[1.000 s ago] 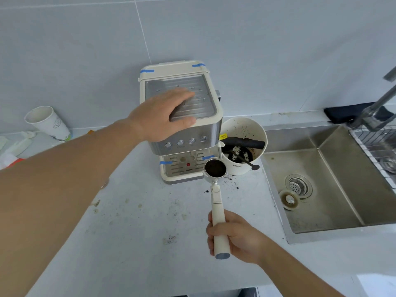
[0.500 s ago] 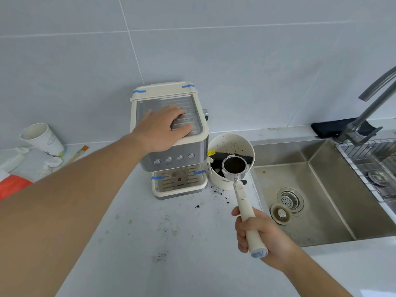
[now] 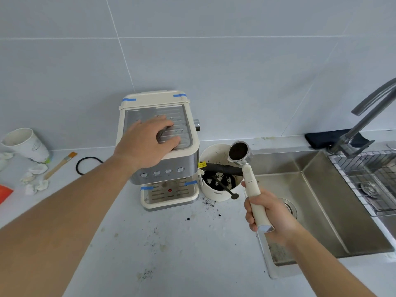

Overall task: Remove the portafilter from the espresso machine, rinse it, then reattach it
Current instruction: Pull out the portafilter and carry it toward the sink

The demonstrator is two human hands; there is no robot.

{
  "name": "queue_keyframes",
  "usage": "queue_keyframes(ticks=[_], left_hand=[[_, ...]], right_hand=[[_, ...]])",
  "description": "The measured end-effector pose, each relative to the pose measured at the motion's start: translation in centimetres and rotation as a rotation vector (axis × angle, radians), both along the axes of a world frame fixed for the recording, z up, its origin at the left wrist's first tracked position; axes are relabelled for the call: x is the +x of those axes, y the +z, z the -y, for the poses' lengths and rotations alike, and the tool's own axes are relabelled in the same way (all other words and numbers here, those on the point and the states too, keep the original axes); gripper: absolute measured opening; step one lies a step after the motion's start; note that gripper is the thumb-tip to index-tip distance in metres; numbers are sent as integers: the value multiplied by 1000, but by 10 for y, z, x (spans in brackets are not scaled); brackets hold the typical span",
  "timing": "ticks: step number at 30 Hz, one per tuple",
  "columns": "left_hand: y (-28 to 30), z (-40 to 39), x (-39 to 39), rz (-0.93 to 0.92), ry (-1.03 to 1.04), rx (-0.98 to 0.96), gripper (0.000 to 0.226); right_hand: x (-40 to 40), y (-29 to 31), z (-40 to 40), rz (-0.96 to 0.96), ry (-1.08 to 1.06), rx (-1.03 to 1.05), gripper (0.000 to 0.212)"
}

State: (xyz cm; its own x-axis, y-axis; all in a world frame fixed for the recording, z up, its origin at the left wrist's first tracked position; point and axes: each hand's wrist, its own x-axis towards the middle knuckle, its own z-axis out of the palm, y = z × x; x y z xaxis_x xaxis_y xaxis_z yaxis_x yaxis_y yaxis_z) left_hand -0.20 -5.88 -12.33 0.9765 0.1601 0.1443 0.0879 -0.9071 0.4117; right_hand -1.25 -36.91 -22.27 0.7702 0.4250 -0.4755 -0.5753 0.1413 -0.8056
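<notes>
Head view: the portafilter (image 3: 240, 152) is off the espresso machine (image 3: 158, 151), held just right of it above the knock box (image 3: 218, 179), grounds inside; the right hand (image 3: 267, 217) grips its handle; the left hand (image 3: 147, 140) rests flat on the machine's top; next, probably emptying, then rinsing.

Knock bin (image 3: 216, 195) tight btwn espresso machine (image 3: 169, 185) & sink (image 3: 321, 189); faucet (image 3: 362, 123) overhangs sink right; basin open.

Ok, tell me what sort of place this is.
Most likely a kitchen or pantry counter set up for coffee: an espresso machine stands against a tiled wall, beside a stainless steel sink with a faucet and a knock box holding spent grounds.
</notes>
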Motion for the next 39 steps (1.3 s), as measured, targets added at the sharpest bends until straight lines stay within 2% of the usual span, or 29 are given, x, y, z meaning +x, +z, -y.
queue_keyframes(ticks=[3,7,9,16,20,23,25,27,34,39], left_hand=[[1,0,0,9,5,0,45],[1,2,0,0,21,0,45],[0,0,1,-8,25,-4,46],[-2,-1,3,-15,35,6,50],[-2,-2,3,-27,32,2,50],[-1,-2,3,-9,21,9,49],[0,-1,2,-1,17,6,48],[0,-1,2,2,18,6,47],[-1,-2,2,3,10,2,46],[0,-1,1,6,6,1,44]], right_hand=[[11,-3,0,55,-11,-88,47],[27,-12,1,110,-37,-220,19],[33,-17,2,114,-35,-249,15],[39,-18,5,153,-19,-368,23],[38,-11,0,244,-26,-440,39],[35,-17,-2,453,1,-706,47],[31,-22,-3,673,145,-941,53],[30,-20,-7,734,230,-1046,57],[33,-9,-12,720,269,-1091,55],[31,-8,-11,768,154,-1004,46]])
